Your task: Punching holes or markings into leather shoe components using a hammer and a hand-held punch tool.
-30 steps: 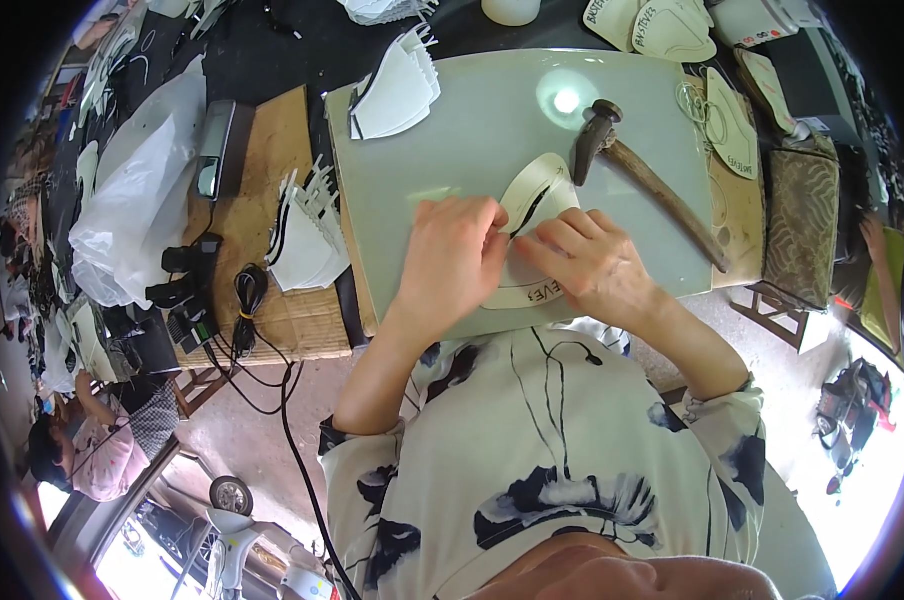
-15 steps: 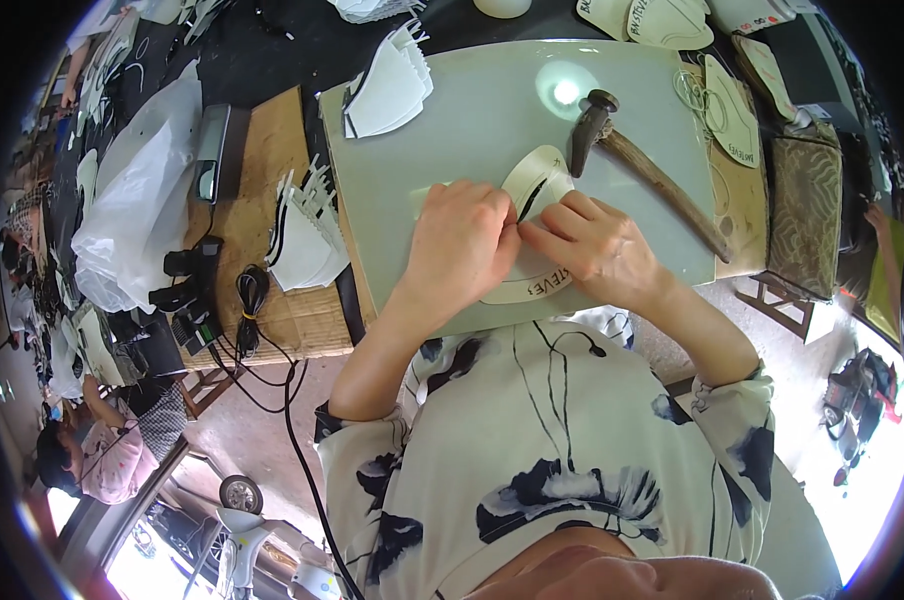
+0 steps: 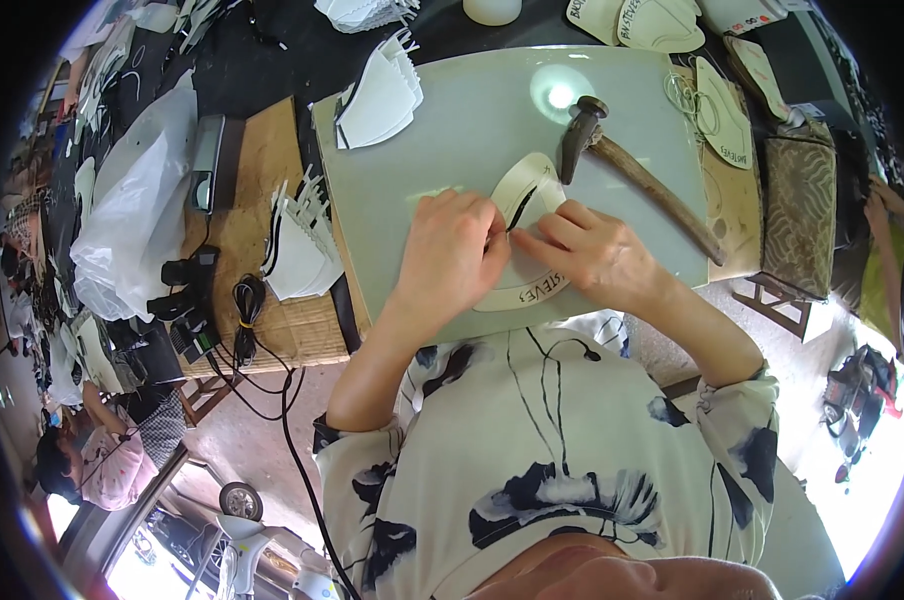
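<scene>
A curved, cream-coloured flat template lies on the grey-green board in front of me, with dark lettering along its near band. A thin black strip runs across it and down to my fingertips. My left hand is closed in a pinch at the strip's near end, its fingertips mostly hidden behind the knuckles. From the other side, my right hand rests over the template, fingers curled, thumb and forefinger closed at the same end. Beyond my right hand lies a hammer with a wooden handle.
The board bears a stack of white pieces at its far left corner. More white pieces, a cable bundle and a plastic bag lie to the left. Cream templates and a patterned block are at right.
The whole view has shifted slightly. Both hands stay together at the black strip's near end, their fingertips moving only a little; the hammer and the stacks keep their places.
</scene>
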A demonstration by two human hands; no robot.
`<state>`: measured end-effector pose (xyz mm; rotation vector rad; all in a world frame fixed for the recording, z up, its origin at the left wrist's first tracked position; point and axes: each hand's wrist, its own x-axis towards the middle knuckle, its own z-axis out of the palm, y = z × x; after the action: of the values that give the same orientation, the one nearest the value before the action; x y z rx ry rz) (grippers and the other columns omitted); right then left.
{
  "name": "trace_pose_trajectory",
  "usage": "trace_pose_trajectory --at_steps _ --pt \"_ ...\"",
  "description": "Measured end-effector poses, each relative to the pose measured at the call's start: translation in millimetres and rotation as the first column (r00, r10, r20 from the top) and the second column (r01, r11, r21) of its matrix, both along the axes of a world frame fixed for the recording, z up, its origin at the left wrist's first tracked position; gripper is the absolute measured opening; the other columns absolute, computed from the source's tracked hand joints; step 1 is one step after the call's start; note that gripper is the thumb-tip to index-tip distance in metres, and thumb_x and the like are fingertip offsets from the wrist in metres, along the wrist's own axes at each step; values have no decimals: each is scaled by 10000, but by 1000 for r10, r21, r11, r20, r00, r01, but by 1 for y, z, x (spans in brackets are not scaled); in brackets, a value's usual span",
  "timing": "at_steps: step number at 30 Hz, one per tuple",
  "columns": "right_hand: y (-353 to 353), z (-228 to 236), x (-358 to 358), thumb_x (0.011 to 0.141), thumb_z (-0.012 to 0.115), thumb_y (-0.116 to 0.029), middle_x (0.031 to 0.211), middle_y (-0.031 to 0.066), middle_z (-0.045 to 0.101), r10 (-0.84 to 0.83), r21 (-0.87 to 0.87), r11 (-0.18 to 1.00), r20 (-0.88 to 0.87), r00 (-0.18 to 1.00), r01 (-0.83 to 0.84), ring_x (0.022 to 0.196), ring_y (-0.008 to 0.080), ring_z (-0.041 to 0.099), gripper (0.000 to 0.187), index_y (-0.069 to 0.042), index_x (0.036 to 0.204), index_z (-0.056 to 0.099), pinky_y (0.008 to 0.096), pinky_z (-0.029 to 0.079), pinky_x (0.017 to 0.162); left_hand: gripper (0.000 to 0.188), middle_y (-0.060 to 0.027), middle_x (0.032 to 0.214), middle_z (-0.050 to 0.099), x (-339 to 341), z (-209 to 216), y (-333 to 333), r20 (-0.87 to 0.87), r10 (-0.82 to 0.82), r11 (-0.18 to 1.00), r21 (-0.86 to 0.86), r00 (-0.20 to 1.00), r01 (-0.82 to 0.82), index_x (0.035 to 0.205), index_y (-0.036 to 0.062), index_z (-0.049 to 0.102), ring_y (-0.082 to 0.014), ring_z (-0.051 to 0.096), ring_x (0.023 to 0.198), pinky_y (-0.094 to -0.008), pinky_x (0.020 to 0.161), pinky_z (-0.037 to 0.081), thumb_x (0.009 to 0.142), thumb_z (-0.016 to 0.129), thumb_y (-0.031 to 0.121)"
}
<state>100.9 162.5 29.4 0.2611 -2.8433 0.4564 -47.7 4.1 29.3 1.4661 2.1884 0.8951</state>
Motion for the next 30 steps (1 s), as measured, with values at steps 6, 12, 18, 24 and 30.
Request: trace_pose_trajectory --at_steps 6,12,18,24,30 --pt "1 0 5 659 691 -117 895 11 584 10 -39 999 23 1000 -9 800 188 594 481 -92 1139 681 296 555 652 84 -75 766 624 2 1 -1 -8 6 1000 -9 1000 -6 779 33 605 -283 598 777 -405 781 445 771 685 59" --pt "2 0 3 666 689 -108 871 14 572 5 -48 999 6 1000 -5 791 189 591 475 -90 1140 682 298 551 636 73 -78 770 632 5 2 6 -98 -16 998 -54 995 11 799 38 615 -278 613 783 -414 758 439 783 678 72" --pt "-2 5 1 669 699 -107 870 15 561 -26 -36 999 35 999 27 825 194 598 469 -90 1137 686 298 552 654 59 -78 760 628 17 -4 3 -129 100 995 3 987 -100 786 52 618 -277 607 761 -411 737 428 777 667 83" --pt "-3 3 6 659 709 -96 878 13 559 -52 -55 997 33 998 54 846 195 600 501 -93 1159 683 293 555 678 58 -82 751 642 4 -1 3 -69 30 999 -16 997 -31 787 42 620 -276 618 752 -408 728 424 785 666 78" --pt "-2 7 6 667 706 -94 883 10 558 -29 -35 999 54 998 31 858 196 595 497 -94 1163 681 295 556 679 53 -78 754 665 3 4 8 -98 -4 996 -84 995 -5 807 42 636 -280 634 747 -405 746 432 795 672 79"
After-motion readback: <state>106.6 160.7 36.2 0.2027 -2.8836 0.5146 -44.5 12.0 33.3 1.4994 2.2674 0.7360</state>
